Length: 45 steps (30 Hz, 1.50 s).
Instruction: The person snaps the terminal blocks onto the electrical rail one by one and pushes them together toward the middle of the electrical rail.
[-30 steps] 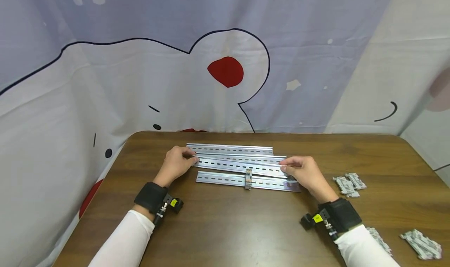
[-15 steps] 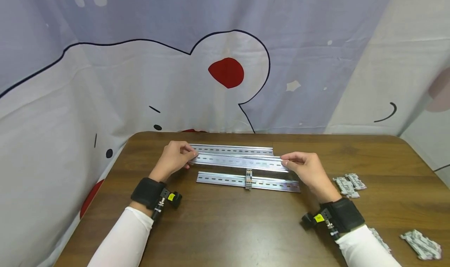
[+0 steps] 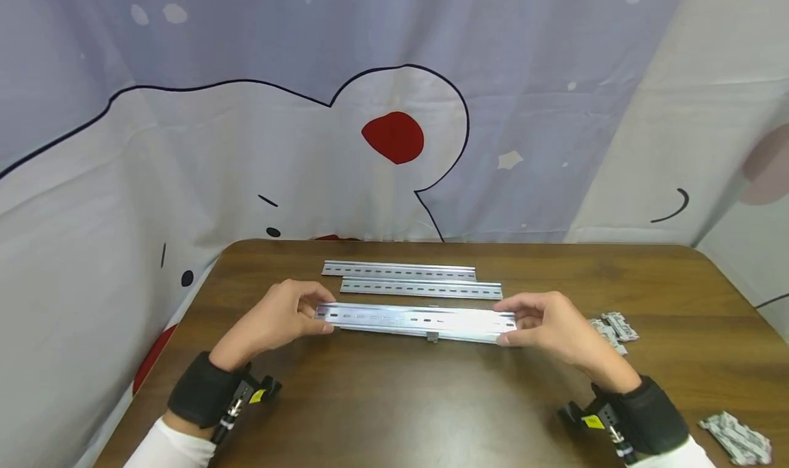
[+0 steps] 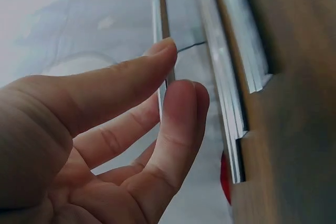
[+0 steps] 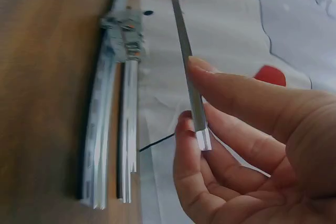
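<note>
A slotted metal DIN rail [image 3: 401, 315] is held up level by both hands. My left hand [image 3: 271, 323] pinches its left end between thumb and fingers, and the rail's edge [image 4: 156, 9] shows past the thumb in the left wrist view. At the other end my right hand [image 3: 557, 329] grips it, thumb on the near edge and fingers on the far edge. Below it lies another rail [image 5: 97, 145] carrying grey terminal blocks [image 5: 125, 35]; in the head view the held rail covers most of that one.
Two more slotted rails, a far one [image 3: 397, 271] and a nearer one [image 3: 425, 289], lie along the back of the wooden table [image 3: 382, 413]. Loose terminal blocks [image 3: 619, 325] lie beyond the right hand, with another group [image 3: 736, 438] at front right. A printed curtain [image 3: 246, 146] hangs behind.
Both hands have lifted the rail off the group at the back and brought it nearer, over the rail with the terminal blocks. Its slotted face has tilted, and the two back rails now lie uncovered.
</note>
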Each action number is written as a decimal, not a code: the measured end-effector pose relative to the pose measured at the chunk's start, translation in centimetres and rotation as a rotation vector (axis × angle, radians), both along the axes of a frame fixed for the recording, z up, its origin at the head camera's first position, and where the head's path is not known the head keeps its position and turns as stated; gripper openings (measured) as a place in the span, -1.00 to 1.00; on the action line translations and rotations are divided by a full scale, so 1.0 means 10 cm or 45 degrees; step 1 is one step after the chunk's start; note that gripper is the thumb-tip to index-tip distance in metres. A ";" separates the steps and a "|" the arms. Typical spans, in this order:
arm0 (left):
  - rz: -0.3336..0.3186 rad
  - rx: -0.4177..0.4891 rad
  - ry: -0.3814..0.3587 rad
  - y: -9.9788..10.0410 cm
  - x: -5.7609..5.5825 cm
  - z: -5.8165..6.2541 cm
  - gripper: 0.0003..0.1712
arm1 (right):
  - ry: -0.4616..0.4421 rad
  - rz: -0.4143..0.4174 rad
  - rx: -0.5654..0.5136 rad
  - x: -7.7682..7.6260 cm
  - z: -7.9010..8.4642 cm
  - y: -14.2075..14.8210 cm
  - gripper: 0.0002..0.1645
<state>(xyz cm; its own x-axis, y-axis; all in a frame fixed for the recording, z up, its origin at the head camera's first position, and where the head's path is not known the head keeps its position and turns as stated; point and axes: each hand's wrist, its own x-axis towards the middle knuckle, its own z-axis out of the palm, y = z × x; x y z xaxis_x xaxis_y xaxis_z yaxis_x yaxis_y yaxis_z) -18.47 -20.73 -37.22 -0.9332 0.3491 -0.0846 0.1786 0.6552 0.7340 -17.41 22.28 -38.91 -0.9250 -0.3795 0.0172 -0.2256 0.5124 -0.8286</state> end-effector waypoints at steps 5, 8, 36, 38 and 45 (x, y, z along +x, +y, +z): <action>-0.088 -0.124 0.203 0.06 0.32 -0.11 -0.57 | 0.206 0.165 0.141 0.17 -0.09 0.06 -0.53; -0.140 -0.177 0.267 0.12 0.45 -0.18 -0.57 | 0.316 0.249 0.190 0.24 -0.17 0.12 -0.58; -0.310 -0.646 0.452 0.43 0.89 -0.34 -0.12 | 0.519 -0.362 0.514 0.16 -0.37 0.53 -0.71; -0.441 -0.682 0.445 0.43 0.93 -0.34 0.00 | 0.557 -0.463 0.621 0.13 -0.36 0.66 -0.65; -0.675 -0.687 0.432 0.43 1.05 -0.41 0.14 | 0.348 -0.457 0.799 0.11 -0.35 0.96 -0.41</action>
<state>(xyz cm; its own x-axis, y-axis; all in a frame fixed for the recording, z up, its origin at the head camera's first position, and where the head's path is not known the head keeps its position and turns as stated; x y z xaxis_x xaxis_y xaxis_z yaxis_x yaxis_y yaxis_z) -8.00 -16.40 -41.28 -0.6615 0.7419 -0.1095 0.7180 0.6687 0.1933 -16.33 31.88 -42.46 -0.9870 -0.0716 0.1436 -0.1121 0.9482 -0.2972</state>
